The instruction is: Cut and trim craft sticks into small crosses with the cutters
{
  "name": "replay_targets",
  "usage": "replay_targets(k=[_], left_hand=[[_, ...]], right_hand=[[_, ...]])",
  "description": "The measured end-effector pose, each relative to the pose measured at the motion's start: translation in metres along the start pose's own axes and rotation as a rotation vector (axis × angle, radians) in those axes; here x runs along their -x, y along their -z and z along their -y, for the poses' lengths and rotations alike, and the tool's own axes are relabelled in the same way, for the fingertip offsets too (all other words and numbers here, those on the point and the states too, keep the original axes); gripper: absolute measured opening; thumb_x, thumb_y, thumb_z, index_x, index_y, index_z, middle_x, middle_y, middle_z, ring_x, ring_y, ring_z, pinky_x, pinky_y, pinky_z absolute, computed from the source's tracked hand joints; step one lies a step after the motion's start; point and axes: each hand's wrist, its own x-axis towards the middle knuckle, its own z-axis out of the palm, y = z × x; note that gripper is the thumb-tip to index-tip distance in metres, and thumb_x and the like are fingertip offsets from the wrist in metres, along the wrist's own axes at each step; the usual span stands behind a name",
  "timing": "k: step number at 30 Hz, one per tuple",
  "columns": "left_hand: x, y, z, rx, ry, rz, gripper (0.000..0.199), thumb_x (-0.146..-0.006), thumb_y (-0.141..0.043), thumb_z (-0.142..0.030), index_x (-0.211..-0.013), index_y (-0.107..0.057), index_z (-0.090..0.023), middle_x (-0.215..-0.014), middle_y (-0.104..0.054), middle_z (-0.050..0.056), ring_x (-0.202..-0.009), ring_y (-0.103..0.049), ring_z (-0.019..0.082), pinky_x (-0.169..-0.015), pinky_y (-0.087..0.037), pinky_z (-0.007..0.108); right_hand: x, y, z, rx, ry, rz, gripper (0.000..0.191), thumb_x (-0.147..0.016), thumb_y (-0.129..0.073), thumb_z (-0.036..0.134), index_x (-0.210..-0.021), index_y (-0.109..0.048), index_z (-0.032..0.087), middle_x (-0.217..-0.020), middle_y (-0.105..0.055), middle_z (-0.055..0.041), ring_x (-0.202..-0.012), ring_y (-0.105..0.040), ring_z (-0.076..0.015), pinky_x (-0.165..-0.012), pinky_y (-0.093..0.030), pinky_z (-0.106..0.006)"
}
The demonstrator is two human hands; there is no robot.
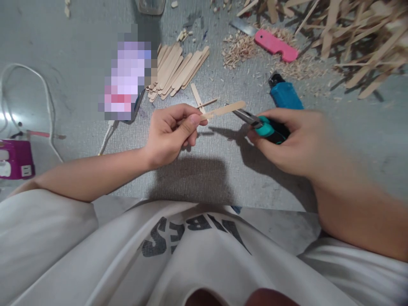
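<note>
Head: stick (231, 108), pliers (265, 127), tub (151, 12) (seemingly plastic)

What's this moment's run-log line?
left hand: pinches flat pale wooden stick | right hand: holds black-and-teal metal pliers | contact: unclear

1. The grey tabletop (360, 127) fills most of the view, running out of frame at the top, left and right.
2. Its surface has a fine, cloth-like grain that catches the light in the middle and looks smoother towards the sides, with faint dark smudges at the upper left.
3. The near edge crosses low in the view, almost level.
4. Below that edge shows a strip of paler grey, mottled surface, apparently the floor (287, 227).
5. A small white glare (7, 116) shines at the far left.
6. A broad, soft-edged shadow (191, 178) darkens the near middle of the tabletop.
</note>
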Motion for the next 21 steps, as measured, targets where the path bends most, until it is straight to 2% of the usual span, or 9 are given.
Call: replay_targets(k=[3, 5, 7, 9, 13, 17, 21], left_hand=[[-0.0007, 0.0003, -0.0001, -0.028, -0.013, 0.030, 0.039, -0.101, -0.087, -0.057, -0.088, -0.084, -0.021, -0.053, -0.057, -0.005, -0.042, -0.044, 0.005, -0.042, -0.034, 0.022], [-0.0015, 0.0002, -0.0014, -0.060, -0.023, 0.036, 0.043, -0.099, -0.088, -0.061, -0.085, -0.083, -0.021, -0.055, -0.055, -0.004, -0.046, -0.040, 0.005, -0.043, -0.030, 0.024], [-0.0023, 0.0000, -0.0039, -0.095, -0.023, 0.037, 0.046, -0.098, -0.088, -0.063, -0.082, -0.081, -0.020, -0.061, -0.059, -0.001, -0.052, -0.042, 0.007, -0.046, -0.030, 0.025], [-0.0028, 0.0001, -0.0066, -0.118, -0.016, 0.054, 0.049, -0.097, -0.088, -0.065, -0.081, -0.080, -0.019, -0.066, -0.061, 0.000, -0.057, -0.045, 0.008, -0.049, -0.033, 0.026], [-0.0023, 0.0002, -0.0094, -0.121, -0.021, 0.083, 0.052, -0.096, -0.089, -0.066, -0.081, -0.080, -0.018, -0.063, -0.053, -0.002, -0.056, -0.041, 0.007, -0.048, -0.030, 0.025], [-0.0007, 0.0010, -0.0065, -0.131, -0.044, 0.068, 0.047, -0.102, -0.084, -0.063, -0.085, -0.081, -0.019, -0.064, -0.054, -0.002, -0.056, -0.042, 0.006, -0.049, -0.030, 0.024], [0.0003, 0.0047, -0.0004, -0.151, -0.099, 0.117, 0.042, -0.103, -0.084, -0.060, -0.090, -0.083, -0.020, -0.063, -0.053, -0.003, -0.052, -0.037, 0.005, -0.045, -0.024, 0.024]], right_hand=[[-0.0017, 0.0015, -0.0029, 0.071, 0.039, -0.048, 0.028, -0.101, -0.074, 0.049, -0.083, -0.073, 0.028, -0.076, -0.069, -0.0051, -0.070, -0.055, -0.0241, -0.068, -0.039, -0.040], [-0.0029, 0.0012, -0.0027, 0.058, 0.096, -0.004, 0.027, -0.099, -0.076, 0.054, -0.088, -0.075, 0.029, -0.079, -0.072, -0.0056, -0.071, -0.059, -0.0247, -0.068, -0.042, -0.041], [-0.0034, 0.0010, -0.0012, 0.046, 0.130, 0.027, 0.027, -0.096, -0.076, 0.057, -0.094, -0.077, 0.030, -0.080, -0.074, -0.0054, -0.071, -0.062, -0.0252, -0.068, -0.043, -0.041], [-0.0032, 0.0015, 0.0010, 0.036, 0.124, 0.068, 0.028, -0.096, -0.075, 0.058, -0.097, -0.078, 0.030, -0.080, -0.075, -0.0052, -0.071, -0.062, -0.0250, -0.067, -0.044, -0.041], [-0.0019, 0.0036, 0.0048, 0.002, 0.101, 0.156, 0.025, -0.097, -0.073, 0.054, -0.093, -0.077, 0.029, -0.082, -0.076, -0.0056, -0.071, -0.063, -0.0246, -0.066, -0.045, -0.041], [-0.0011, 0.0048, 0.0054, -0.019, 0.076, 0.196, 0.027, -0.094, -0.074, 0.057, -0.093, -0.078, 0.030, -0.076, -0.072, -0.0025, -0.066, -0.060, -0.0239, -0.062, -0.044, -0.041], [-0.0018, 0.0059, 0.0043, -0.041, 0.062, 0.246, 0.030, -0.094, -0.075, 0.062, -0.097, -0.079, 0.032, -0.076, -0.074, -0.0017, -0.065, -0.061, -0.0247, -0.060, -0.046, -0.042]])
